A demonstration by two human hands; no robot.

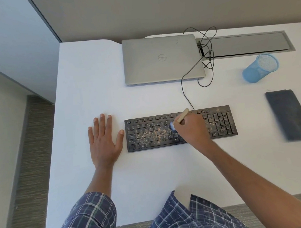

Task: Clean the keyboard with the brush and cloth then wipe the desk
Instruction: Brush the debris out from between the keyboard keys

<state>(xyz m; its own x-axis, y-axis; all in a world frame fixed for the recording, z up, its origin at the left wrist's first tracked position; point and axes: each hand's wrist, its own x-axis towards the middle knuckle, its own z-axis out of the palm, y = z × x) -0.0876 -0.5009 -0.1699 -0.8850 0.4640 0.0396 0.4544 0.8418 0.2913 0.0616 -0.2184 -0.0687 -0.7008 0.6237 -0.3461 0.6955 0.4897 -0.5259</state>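
A black keyboard (151,131) lies on the white desk (151,176), its keys dusted with brownish crumbs, thickest in the middle rows and near the number pad. My right hand (192,128) grips a small brush (183,115) by its pale wooden handle, with the light bristles down on the middle keys. My left hand (104,138) rests flat on the desk just left of the keyboard, fingers spread. A folded dark grey cloth (290,114) lies on the desk to the right of the keyboard.
A closed silver laptop (161,59) sits behind the keyboard. The black keyboard cable (185,86) loops to a grey cable tray (245,45) at the back. A blue mesh cup (258,68) lies tipped at the right. The desk's left edge drops to carpet.
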